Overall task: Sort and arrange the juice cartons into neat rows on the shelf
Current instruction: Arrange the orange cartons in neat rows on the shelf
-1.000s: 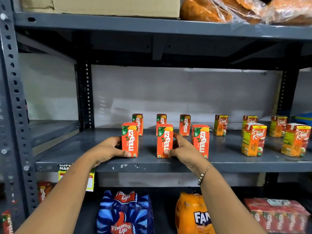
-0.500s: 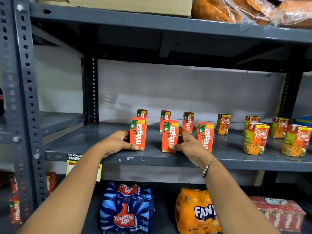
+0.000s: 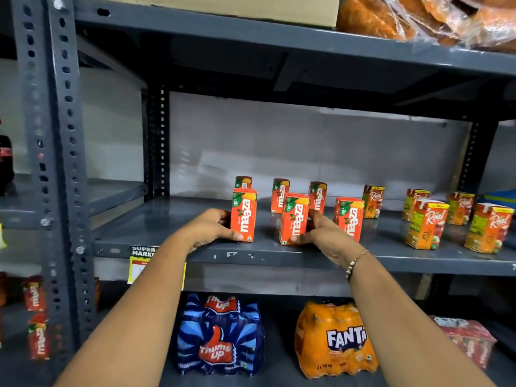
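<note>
Grey shelf point(image 3: 307, 254) carries six Maaza cartons and five Real cartons point(image 3: 427, 223); left hand point(image 3: 208, 227) clasps one Maaza carton point(image 3: 243, 215), right hand point(image 3: 325, 231) clasps another Maaza carton point(image 3: 293, 219) beside it

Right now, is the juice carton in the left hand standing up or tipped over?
Upright. The Maaza carton stands with its base flat on the shelf, the left hand gripping its side.

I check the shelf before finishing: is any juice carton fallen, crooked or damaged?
None has fallen or looks damaged. The front Real cartons stand turned at an angle, not square to the shelf edge. The left hand and right hand each hold a front Maaza carton.
</note>
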`<state>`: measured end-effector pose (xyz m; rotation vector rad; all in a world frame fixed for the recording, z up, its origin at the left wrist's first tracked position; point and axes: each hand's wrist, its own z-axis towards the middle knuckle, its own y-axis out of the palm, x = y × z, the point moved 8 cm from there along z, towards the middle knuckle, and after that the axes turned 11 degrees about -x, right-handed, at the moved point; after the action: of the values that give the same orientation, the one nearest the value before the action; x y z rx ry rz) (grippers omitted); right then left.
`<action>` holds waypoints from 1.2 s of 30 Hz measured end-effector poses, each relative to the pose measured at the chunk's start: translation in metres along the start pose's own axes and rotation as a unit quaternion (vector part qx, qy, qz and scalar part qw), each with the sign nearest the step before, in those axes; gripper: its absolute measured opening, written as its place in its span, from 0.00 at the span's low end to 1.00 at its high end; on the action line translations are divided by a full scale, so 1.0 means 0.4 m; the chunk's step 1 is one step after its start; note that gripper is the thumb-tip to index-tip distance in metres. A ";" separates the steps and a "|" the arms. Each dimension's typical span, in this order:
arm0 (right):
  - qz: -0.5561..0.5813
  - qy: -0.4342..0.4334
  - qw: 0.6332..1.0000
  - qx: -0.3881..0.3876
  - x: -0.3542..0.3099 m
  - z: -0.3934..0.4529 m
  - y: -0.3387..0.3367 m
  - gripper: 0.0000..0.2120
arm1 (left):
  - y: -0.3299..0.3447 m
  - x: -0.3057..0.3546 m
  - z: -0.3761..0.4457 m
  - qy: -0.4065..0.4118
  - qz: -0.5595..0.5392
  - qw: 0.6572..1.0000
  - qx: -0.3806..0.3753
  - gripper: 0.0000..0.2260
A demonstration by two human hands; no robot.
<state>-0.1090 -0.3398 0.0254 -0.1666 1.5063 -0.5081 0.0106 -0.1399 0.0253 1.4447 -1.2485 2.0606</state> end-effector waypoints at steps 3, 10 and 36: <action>0.012 0.000 1.000 -0.002 -0.007 -0.006 0.006 0.29 | -0.002 -0.004 -0.003 -0.011 0.001 1.000 0.004 0.23; 0.032 0.016 0.999 0.003 -0.015 -0.013 0.013 0.27 | -0.001 -0.005 -0.003 -0.009 0.004 1.000 0.005 0.24; 0.024 0.029 0.999 0.005 -0.002 -0.008 0.009 0.30 | -0.008 -0.011 0.004 -0.010 0.026 1.000 0.000 0.25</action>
<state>-0.1113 -0.3357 0.0246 -0.1092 1.5601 -0.4851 0.0157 -0.1386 0.0229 1.4514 -1.3075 2.0841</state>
